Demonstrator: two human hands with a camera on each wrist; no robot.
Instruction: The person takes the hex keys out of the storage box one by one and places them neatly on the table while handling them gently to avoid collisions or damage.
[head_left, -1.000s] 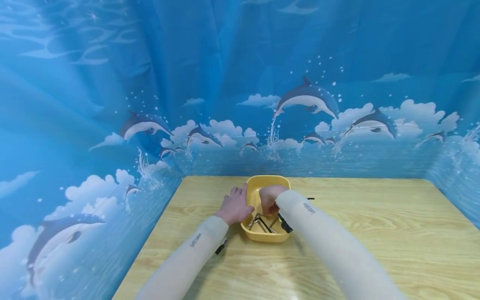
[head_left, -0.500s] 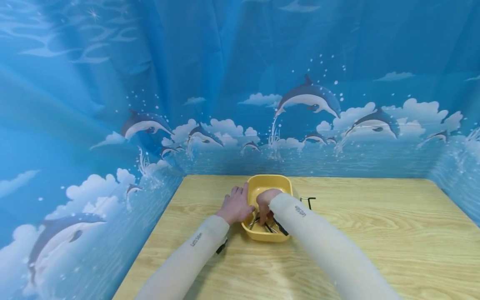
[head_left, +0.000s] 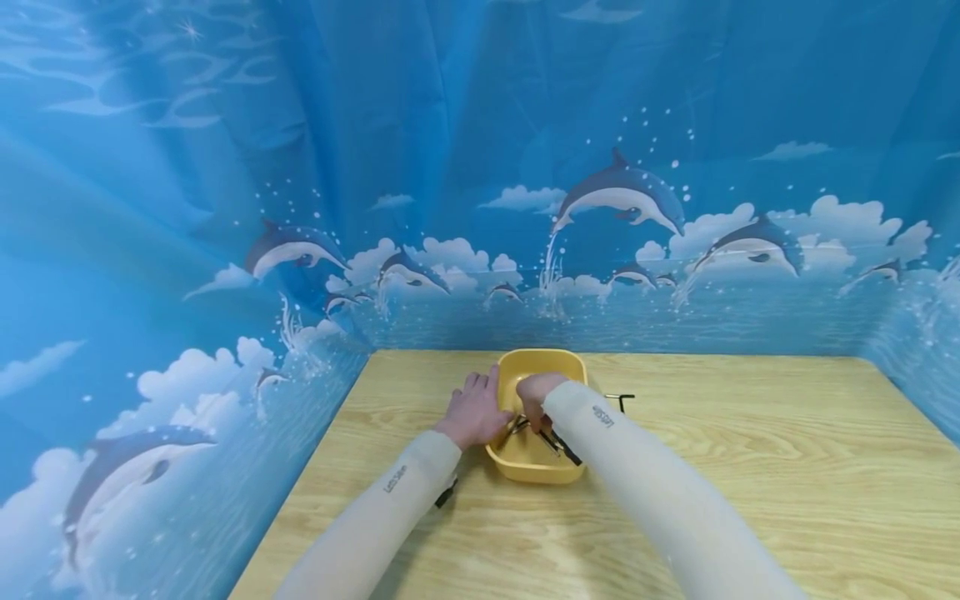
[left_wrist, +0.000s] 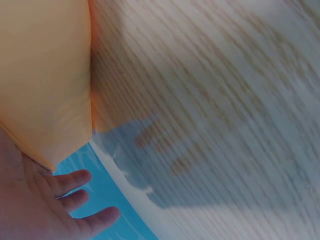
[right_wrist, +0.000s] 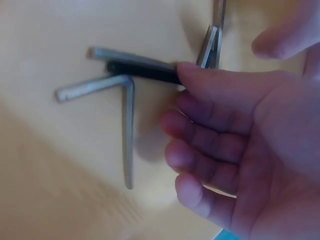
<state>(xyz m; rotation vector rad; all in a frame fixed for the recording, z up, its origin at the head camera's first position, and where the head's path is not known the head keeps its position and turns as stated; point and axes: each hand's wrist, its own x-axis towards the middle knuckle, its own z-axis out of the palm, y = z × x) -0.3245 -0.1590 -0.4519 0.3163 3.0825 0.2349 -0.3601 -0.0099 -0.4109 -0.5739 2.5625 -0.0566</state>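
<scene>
In the head view my left hand [head_left: 474, 412] rests against the left side of a yellow plastic bin [head_left: 536, 473], its thumb over the rim. The left wrist view shows its fingers fairly straight, past the bin's wall [left_wrist: 45, 75]. My right hand [right_wrist: 225, 125] reaches down inside the bin. Its thumb and forefinger pinch a black hex key [right_wrist: 145, 72], with a silver hex key [right_wrist: 132, 57] running alongside. Another silver hex key [right_wrist: 129, 135], L-shaped, lies just left of the fingers. More metal keys [right_wrist: 210, 47] lie beyond the thumb, partly hidden.
A black L-shaped hex key [head_left: 622, 402] lies on the wood-grain table [head_left: 750, 467] right of the bin. A blue dolphin-printed curtain [head_left: 465, 167] rises behind the table and along both sides.
My right hand dipped toward the near end of the bin, then drew slightly back. Keys in the bin shifted. More of the black hex key on the table now shows. The left hand stays put.
</scene>
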